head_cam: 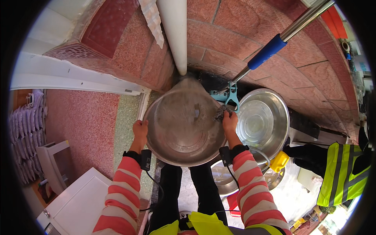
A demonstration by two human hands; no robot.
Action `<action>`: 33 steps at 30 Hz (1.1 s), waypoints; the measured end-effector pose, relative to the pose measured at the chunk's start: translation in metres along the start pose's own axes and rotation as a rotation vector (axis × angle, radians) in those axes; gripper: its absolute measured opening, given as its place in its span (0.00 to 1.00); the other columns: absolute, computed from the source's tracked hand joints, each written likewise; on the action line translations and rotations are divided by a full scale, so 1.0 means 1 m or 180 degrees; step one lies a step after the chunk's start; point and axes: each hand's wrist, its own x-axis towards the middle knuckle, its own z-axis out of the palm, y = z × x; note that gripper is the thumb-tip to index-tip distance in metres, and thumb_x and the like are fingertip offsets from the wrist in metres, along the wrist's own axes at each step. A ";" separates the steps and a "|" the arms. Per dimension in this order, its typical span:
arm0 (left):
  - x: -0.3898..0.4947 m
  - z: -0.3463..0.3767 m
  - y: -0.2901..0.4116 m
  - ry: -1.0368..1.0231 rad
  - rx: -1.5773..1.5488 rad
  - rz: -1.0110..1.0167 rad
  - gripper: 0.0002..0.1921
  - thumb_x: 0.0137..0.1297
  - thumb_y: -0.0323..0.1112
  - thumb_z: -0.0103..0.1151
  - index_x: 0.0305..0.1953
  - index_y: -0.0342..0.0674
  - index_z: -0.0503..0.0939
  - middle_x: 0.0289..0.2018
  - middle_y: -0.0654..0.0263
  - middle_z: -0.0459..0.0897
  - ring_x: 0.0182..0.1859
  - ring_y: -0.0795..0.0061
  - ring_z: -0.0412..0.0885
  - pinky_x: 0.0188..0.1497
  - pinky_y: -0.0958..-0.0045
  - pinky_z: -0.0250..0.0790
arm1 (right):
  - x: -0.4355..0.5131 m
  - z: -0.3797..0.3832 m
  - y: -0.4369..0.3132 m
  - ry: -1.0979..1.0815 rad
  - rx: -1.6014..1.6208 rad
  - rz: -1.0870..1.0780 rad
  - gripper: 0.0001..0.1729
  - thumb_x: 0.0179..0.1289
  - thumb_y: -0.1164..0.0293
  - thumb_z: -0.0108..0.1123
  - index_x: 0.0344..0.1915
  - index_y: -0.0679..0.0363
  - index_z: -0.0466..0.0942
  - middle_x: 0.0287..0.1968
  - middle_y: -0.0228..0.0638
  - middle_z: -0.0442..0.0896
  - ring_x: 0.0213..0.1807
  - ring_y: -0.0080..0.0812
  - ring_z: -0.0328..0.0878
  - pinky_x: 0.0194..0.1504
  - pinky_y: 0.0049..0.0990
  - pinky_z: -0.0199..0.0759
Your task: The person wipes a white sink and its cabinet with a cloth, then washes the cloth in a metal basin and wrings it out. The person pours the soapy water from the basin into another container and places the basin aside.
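A large stainless steel basin point(176, 117) is held before me, tilted away toward the wall corner. Murky water lies in it and appears to run off the far side toward the foot of a white pipe point(175, 35). My left hand point(140, 129) grips the basin's left rim. At the right rim, my right hand point(230, 121) holds a dark steel wool scrubber point(220, 114) against the inner wall. Just right of that hand stands a second steel basin point(255, 120), with a hose point(262, 154) across its near edge.
A mop point(265, 53) with a blue grip leans on the red stone wall point(293, 67). Another basin point(224, 188) sits low on the right, beside a yellow plastic scoop or jug point(279, 162). A person in a hi-vis vest point(340, 176) is at right. A white door point(79, 202) stands at left.
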 end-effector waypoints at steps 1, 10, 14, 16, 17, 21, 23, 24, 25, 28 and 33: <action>0.003 0.000 0.000 -0.0021 -0.0008 -0.0077 0.13 0.60 0.34 0.64 0.24 0.35 0.73 0.19 0.66 0.72 0.24 0.76 0.66 0.26 0.66 0.61 | 0.001 -0.001 -0.001 -0.0026 0.0016 -0.0001 0.22 0.62 0.58 0.57 0.39 0.70 0.75 0.37 0.55 0.81 0.43 0.57 0.78 0.45 0.44 0.69; 0.030 -0.008 0.030 -0.0428 0.0396 -0.0356 0.09 0.60 0.31 0.59 0.30 0.30 0.77 0.27 0.56 0.79 0.32 0.68 0.76 0.32 0.61 0.68 | 0.016 0.003 -0.013 -0.0210 -0.0409 0.0113 0.24 0.58 0.58 0.59 0.42 0.71 0.78 0.40 0.55 0.82 0.45 0.52 0.79 0.46 0.40 0.69; 0.034 -0.011 0.047 -0.0634 0.0506 -0.0308 0.11 0.61 0.29 0.55 0.38 0.24 0.78 0.35 0.48 0.81 0.38 0.59 0.81 0.37 0.57 0.71 | 0.023 0.004 -0.019 -0.0473 -0.0473 0.0328 0.26 0.57 0.57 0.58 0.43 0.71 0.78 0.41 0.56 0.82 0.46 0.52 0.79 0.47 0.39 0.69; 0.036 -0.011 0.054 -0.0722 0.0387 -0.0387 0.13 0.61 0.29 0.54 0.41 0.21 0.77 0.37 0.45 0.81 0.40 0.54 0.82 0.38 0.56 0.71 | 0.027 0.004 -0.022 -0.0559 -0.0473 0.0301 0.25 0.58 0.58 0.58 0.42 0.72 0.78 0.40 0.54 0.82 0.44 0.49 0.79 0.46 0.38 0.70; 0.037 -0.011 0.058 -0.0806 0.0356 -0.0367 0.13 0.61 0.28 0.54 0.41 0.21 0.77 0.38 0.45 0.81 0.40 0.54 0.81 0.38 0.56 0.72 | 0.029 0.004 -0.023 -0.0572 -0.0498 0.0344 0.24 0.58 0.59 0.58 0.42 0.72 0.78 0.40 0.53 0.83 0.43 0.48 0.80 0.45 0.38 0.70; 0.041 -0.012 0.078 -0.1066 0.0251 -0.0533 0.14 0.61 0.27 0.53 0.42 0.19 0.76 0.38 0.45 0.81 0.41 0.51 0.81 0.38 0.54 0.73 | 0.040 0.004 -0.024 -0.0589 -0.0182 0.0523 0.26 0.56 0.57 0.57 0.39 0.74 0.80 0.38 0.60 0.82 0.44 0.56 0.80 0.48 0.44 0.70; 0.041 -0.013 0.090 -0.1149 0.0283 -0.0614 0.14 0.61 0.27 0.52 0.43 0.19 0.76 0.38 0.46 0.81 0.41 0.51 0.81 0.38 0.53 0.73 | 0.047 0.003 -0.023 -0.0738 -0.0109 0.0573 0.26 0.56 0.57 0.57 0.39 0.74 0.80 0.37 0.59 0.82 0.44 0.55 0.81 0.47 0.43 0.70; 0.041 -0.013 0.095 -0.1160 0.0279 -0.0631 0.14 0.61 0.26 0.53 0.44 0.18 0.75 0.38 0.46 0.81 0.41 0.51 0.81 0.38 0.52 0.74 | 0.050 0.004 -0.024 -0.0821 -0.0107 0.0649 0.26 0.56 0.58 0.57 0.39 0.74 0.79 0.38 0.59 0.82 0.44 0.54 0.81 0.46 0.43 0.70; 0.040 -0.014 0.099 -0.1188 0.0248 -0.0660 0.15 0.61 0.26 0.53 0.44 0.18 0.75 0.38 0.46 0.81 0.41 0.50 0.81 0.38 0.52 0.74 | 0.052 0.003 -0.024 -0.0881 -0.0071 0.0694 0.26 0.55 0.58 0.58 0.39 0.74 0.79 0.38 0.58 0.82 0.44 0.53 0.81 0.46 0.42 0.70; 0.037 -0.016 0.102 -0.1288 -0.0097 -0.0723 0.13 0.63 0.28 0.54 0.44 0.22 0.75 0.37 0.49 0.81 0.39 0.54 0.82 0.34 0.54 0.74 | 0.046 -0.002 -0.024 -0.0851 0.0061 0.0538 0.25 0.56 0.60 0.58 0.38 0.75 0.78 0.38 0.57 0.82 0.43 0.52 0.80 0.44 0.40 0.70; 0.008 -0.027 0.049 -0.1389 0.0660 -0.0416 0.05 0.63 0.27 0.56 0.39 0.35 0.74 0.27 0.62 0.78 0.26 0.68 0.78 0.22 0.65 0.69 | -0.018 -0.029 -0.025 -0.0014 0.0406 -0.0362 0.17 0.60 0.67 0.57 0.38 0.72 0.73 0.33 0.45 0.80 0.35 0.39 0.77 0.40 0.35 0.70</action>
